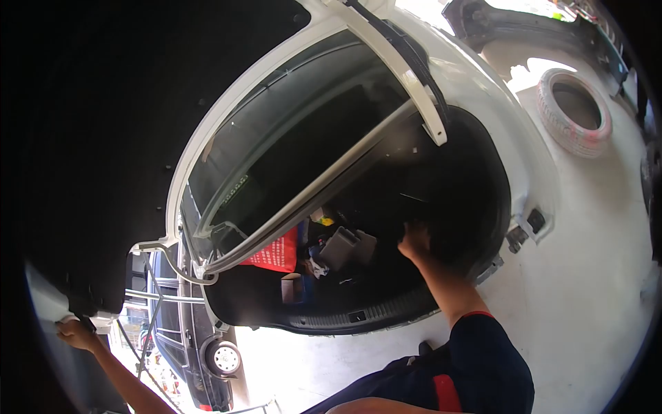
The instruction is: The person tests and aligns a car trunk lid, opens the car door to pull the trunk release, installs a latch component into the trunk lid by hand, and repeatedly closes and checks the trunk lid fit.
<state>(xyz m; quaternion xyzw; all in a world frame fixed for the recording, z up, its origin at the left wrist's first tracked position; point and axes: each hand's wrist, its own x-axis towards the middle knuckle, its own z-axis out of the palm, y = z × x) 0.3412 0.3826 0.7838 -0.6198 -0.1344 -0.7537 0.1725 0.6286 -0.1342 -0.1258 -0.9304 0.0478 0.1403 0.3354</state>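
Observation:
At the far left my left hand [77,335] is closed on the edge of the raised trunk lid [96,303]. My right hand [414,243] reaches into the dark trunk of a white car, its fingers curled; what they hold, if anything, is lost in the shadow. Left of that hand lie a grey box-like thing [339,248] and a red bag [281,252] with pale print. A small open box [293,287] sits nearer the trunk sill [356,317]. Something yellow [323,220] shows behind the grey thing.
The lid's window frame [185,169] and a curved hinge arm [414,83] hang over the trunk. On the pale floor at right lies a tyre [576,114], with a dark car part [514,24] beyond. A dark car [200,352] stands at lower left.

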